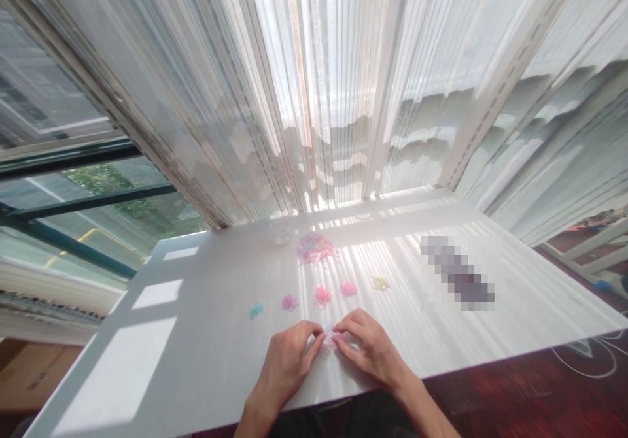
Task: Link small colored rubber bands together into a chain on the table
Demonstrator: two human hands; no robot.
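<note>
At the table's near side, my left hand (293, 354) pinches with thumb and forefinger together. Opposite it, my right hand (366, 346) has its thumb and forefinger drawn in close, over the same spot. Between the fingertips lies a small pile of pale pink and bluish thin pieces (326, 348), which look like tiny rubber bands. What each fingertip grips is too small to make out. Just beyond, in a loose row, are little heaps: turquoise (256, 310), purple (289, 302), coral pink (322, 296), bright pink (348, 289) and pale yellow (380, 283).
A larger mixed-colour heap (316, 248) sits farther back on the white table (206, 353), beside a clear round container (281, 233). A pixelated dark object (458, 273) lies to the right. Striped sheer curtains (333, 98) hang behind the table. A cardboard box (36, 376) is at lower left.
</note>
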